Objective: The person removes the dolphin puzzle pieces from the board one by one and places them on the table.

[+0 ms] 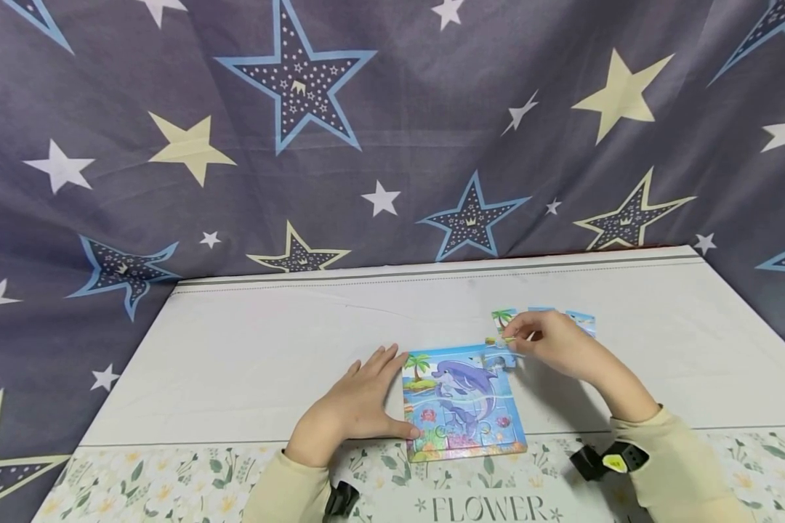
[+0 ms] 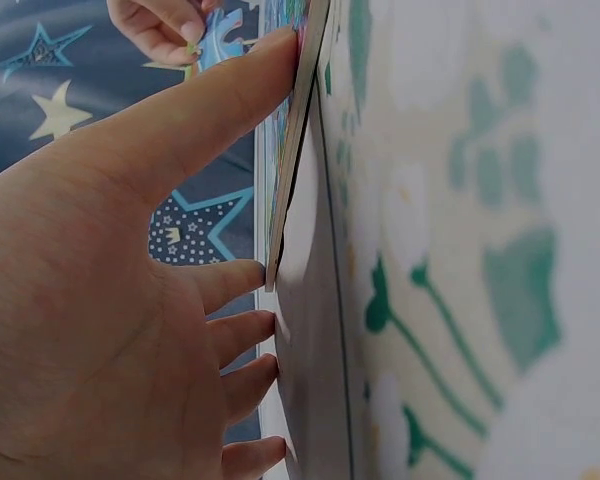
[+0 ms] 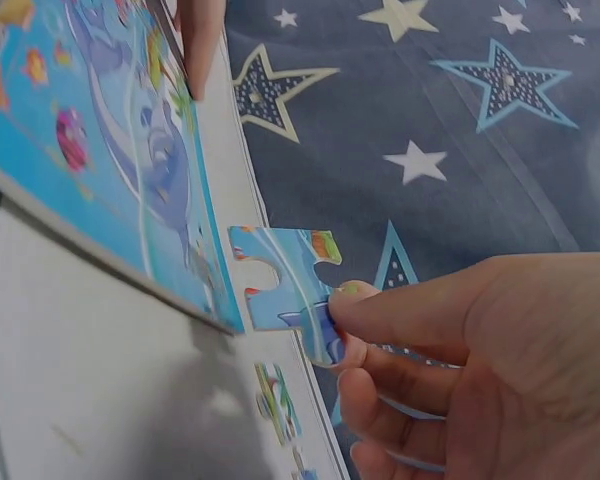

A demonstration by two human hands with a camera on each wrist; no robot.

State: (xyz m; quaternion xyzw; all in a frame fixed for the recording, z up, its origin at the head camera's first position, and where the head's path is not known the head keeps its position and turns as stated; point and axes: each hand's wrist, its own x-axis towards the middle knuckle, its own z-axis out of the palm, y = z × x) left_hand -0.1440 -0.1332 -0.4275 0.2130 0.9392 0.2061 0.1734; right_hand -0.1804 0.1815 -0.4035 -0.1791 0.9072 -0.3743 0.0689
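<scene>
A dolphin jigsaw puzzle (image 1: 458,448) lies in its square tray near the table's front. My left hand (image 1: 356,399) spreads along its left side, thumb pressing on the lower left corner and fingertips at the upper left corner. In the left wrist view, the thumb (image 2: 215,105) overlaps the tray's edge (image 2: 298,140). Between thumb and forefinger, my right hand (image 1: 556,345) pinches a blue puzzle piece (image 3: 285,275) by one side. In the head view that piece overlaps the puzzle's upper right corner; the right wrist view shows it tilted up, close beside the tray.
Several loose pieces (image 1: 584,321) lie behind the right hand, partly hidden by it; one shows a palm tree (image 1: 502,317). White cloth covers the table (image 1: 288,341), with a floral band and the word FLOWER along the front. A star-patterned curtain (image 1: 392,145) hangs behind.
</scene>
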